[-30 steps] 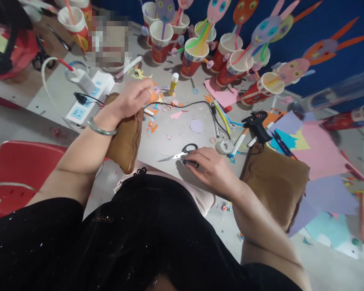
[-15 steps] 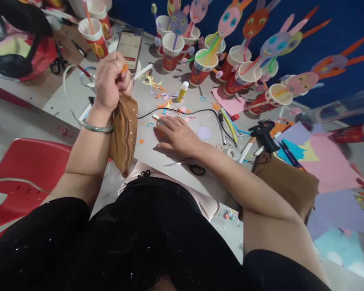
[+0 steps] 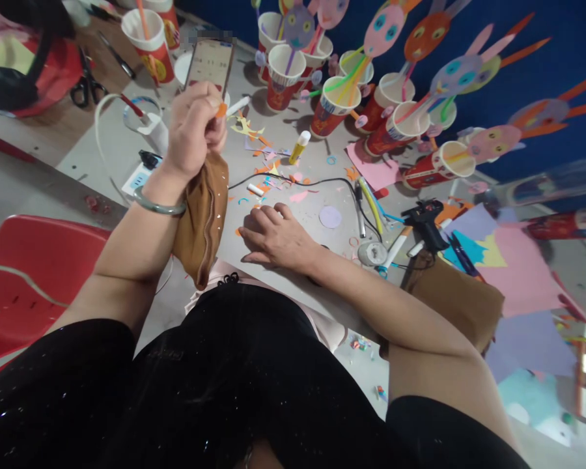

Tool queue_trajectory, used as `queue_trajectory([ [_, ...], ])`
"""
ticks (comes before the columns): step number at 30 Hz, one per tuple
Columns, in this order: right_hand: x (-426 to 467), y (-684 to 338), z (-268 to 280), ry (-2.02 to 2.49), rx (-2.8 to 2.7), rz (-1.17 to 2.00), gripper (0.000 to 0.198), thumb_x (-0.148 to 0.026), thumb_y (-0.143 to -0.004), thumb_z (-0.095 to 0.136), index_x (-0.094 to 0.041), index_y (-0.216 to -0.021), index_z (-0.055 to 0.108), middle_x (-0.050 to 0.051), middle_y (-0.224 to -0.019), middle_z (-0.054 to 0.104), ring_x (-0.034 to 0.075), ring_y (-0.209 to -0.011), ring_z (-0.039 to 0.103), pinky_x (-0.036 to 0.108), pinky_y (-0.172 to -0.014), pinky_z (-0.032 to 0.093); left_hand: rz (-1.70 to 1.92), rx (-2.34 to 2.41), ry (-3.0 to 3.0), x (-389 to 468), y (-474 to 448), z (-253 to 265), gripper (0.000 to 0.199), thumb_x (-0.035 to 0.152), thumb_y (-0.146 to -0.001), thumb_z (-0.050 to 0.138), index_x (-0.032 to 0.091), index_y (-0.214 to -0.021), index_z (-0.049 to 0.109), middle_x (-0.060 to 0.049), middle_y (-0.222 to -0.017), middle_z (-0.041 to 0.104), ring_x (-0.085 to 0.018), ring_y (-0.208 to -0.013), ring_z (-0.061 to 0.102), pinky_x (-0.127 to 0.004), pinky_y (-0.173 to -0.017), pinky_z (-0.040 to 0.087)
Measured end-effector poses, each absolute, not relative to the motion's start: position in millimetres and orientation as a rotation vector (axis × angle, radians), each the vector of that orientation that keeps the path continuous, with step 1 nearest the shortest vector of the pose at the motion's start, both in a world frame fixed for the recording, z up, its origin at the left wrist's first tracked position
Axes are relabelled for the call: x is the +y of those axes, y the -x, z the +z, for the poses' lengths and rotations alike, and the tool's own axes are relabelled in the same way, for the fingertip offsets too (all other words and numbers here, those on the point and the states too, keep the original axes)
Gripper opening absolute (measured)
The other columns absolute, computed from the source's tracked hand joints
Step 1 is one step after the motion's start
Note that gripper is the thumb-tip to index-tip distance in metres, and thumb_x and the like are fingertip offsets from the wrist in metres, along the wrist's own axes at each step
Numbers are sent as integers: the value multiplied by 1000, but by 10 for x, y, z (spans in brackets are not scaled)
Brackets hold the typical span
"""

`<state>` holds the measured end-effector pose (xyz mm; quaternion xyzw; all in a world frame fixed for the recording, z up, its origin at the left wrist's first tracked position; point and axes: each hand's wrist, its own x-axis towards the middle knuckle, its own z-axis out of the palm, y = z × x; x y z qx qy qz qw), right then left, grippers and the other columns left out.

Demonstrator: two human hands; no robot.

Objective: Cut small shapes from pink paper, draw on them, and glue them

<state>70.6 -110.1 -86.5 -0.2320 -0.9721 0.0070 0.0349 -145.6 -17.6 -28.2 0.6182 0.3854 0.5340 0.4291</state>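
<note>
My left hand (image 3: 195,133) is raised at the left of the table, closed in a pinch on a small orange paper piece (image 3: 221,110). A brown zipped pouch (image 3: 208,221) hangs beside its wrist; how it is held up is hidden. Palm down near the table's front edge, my right hand (image 3: 278,238) rests with its fingers bent and apart. Scissors lie mostly hidden beneath that hand and wrist. Beyond its fingertips are a short white stick (image 3: 255,189) and paper scraps. A pale purple paper disc (image 3: 330,216) lies to the right.
Several red paper cups (image 3: 334,107) with paper animal heads line the back. A phone (image 3: 209,62) stands behind my left hand. A yellow glue stick (image 3: 299,148), a black cable and a glue gun (image 3: 424,221) are farther right. Coloured sheets (image 3: 522,267) and a brown box (image 3: 454,296) lie at right.
My right hand has drawn back from the white stick toward the table's front edge, covering the scissors. My left hand keeps the orange piece. The view has shifted slightly.
</note>
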Motion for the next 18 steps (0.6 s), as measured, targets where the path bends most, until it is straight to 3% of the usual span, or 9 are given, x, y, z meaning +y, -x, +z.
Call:
queue_trajectory([
  [4, -1139, -1094, -755, 954, -2990, -89, 61, -65, -96, 50, -17, -130, 65, 21, -131, 58, 35, -115, 46, 49, -100, 28, 1197, 1010, -1794, -198, 1270, -396, 31, 44, -96, 42, 28, -71, 35, 7, -55, 29, -9, -51, 26, -30, -49, 28],
  [7, -1137, -1400, -722, 1190, -2936, -93, 59, -64, -96, 51, -18, -129, 67, 20, -126, 60, 35, -114, 48, 49, -99, 30, 1094, 997, -2000, -266, 1051, -426, 28, 40, -96, 42, 27, -71, 38, 4, -60, 41, -12, -57, 38, -33, -58, 34],
  [9, -1127, -1568, -739, 1284, -2869, -28, 57, -63, -96, 51, -20, -129, 68, 19, -125, 60, 35, -113, 49, 50, -98, 32, 1037, 973, -2073, -326, 877, -378, 25, 37, -93, 47, 26, -72, 42, 3, -63, 45, -14, -60, 41, -34, -62, 35],
  [12, -1104, -1745, -792, 1340, -2656, 174, 42, -50, -101, 50, -22, -124, 71, 17, -124, 63, 33, -113, 54, 49, -97, 37, 817, 1018, -2187, -398, 588, -228, 24, 29, -96, 40, 25, -73, 42, 2, -63, 47, -15, -62, 44, -32, -64, 35],
  [16, -1056, -1865, -790, 1436, -2142, 492, 20, -34, -93, 61, -20, -84, 71, 8, -91, 70, 25, -91, 63, 42, -86, 46, 521, 947, -2103, -408, 192, -71, 29, 14, -94, 43, 22, -66, 41, 2, -60, 51, -13, -62, 45, -29, -64, 33],
  [18, -1030, -1891, -738, 1514, -1851, 675, 27, -37, -85, 69, -22, -66, 57, 3, -74, 65, 20, -74, 60, 38, -75, 49, 443, 949, -2032, -380, 36, -83, 31, 14, -94, 45, 21, -64, 40, 3, -59, 50, -12, -60, 44, -29, -62, 32],
])
